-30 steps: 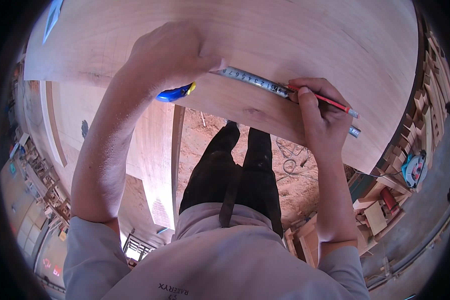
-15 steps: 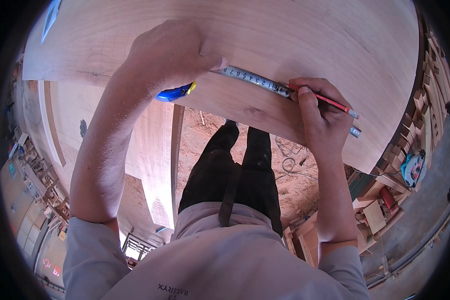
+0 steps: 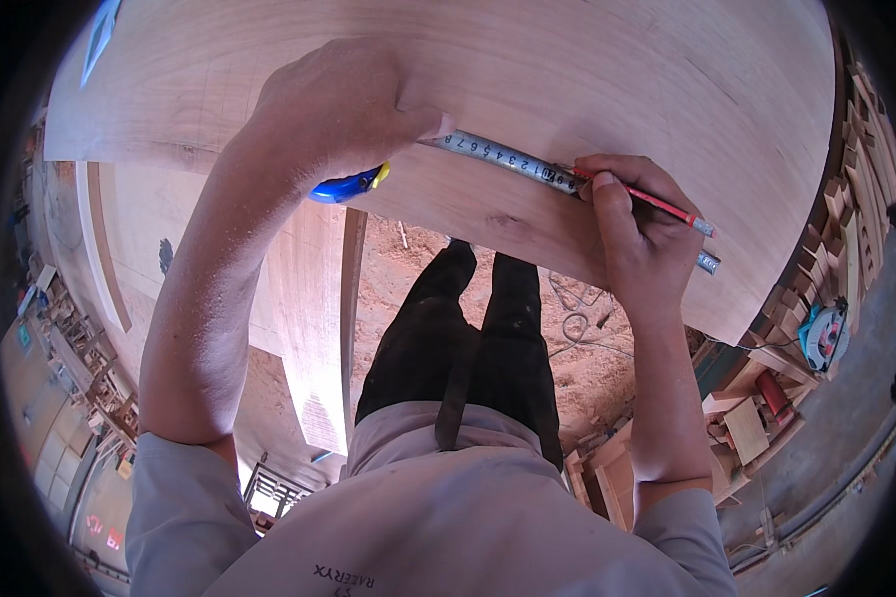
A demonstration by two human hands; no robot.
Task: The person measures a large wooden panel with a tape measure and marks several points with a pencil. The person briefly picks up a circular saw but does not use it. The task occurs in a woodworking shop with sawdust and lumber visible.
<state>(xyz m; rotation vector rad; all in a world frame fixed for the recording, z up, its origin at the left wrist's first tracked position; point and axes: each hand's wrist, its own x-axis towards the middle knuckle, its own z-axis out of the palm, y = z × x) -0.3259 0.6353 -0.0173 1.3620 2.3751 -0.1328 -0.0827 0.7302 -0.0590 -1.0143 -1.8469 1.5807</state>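
if tape [image 3: 508,158] is nudged by left hand [image 3: 340,104] (grip cannot be told), reading may be spoiled; pencil [image 3: 667,208] pinched by right hand [image 3: 647,237].

Dark numerals [image 3: 498,152] all along the tape [image 3: 528,167], and there, upside down on the shirt [image 3: 468,507], a short row of lettering [image 3: 345,574]!

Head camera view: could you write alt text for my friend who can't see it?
A person's right hand holds a red pencil at a tape measure on a wooden panel, while the left hand touches the tape farther left. Dark trousers show below; wood pieces and a turquoise power tool lie at right.
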